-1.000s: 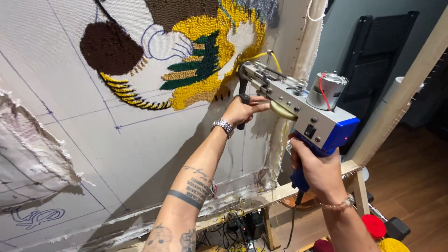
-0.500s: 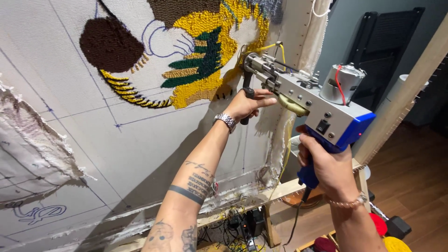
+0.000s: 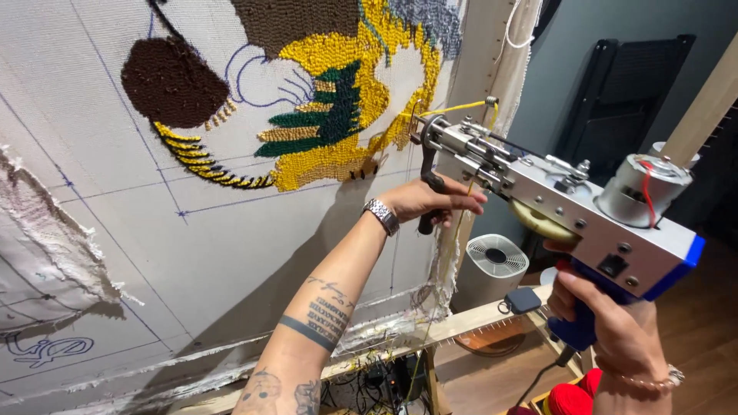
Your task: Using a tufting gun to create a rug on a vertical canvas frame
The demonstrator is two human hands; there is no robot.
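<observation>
Stretched cloth (image 3: 231, 253) (tufting gun (image 3: 553, 200) near)

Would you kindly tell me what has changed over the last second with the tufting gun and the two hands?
The silver and blue tufting gun has drawn back a little from the white cloth, to the right. The left hand still grips its black front handle, the right hand its blue rear grip. The tufted yellow and green design looks unchanged.

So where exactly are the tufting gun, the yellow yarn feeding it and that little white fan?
tufting gun (image 3: 569, 207), head view, on its silver metal body.
yellow yarn (image 3: 453, 109), head view, on the strand running to the gun's tip.
white fan (image 3: 494, 261), head view, on its round top grille.
</observation>
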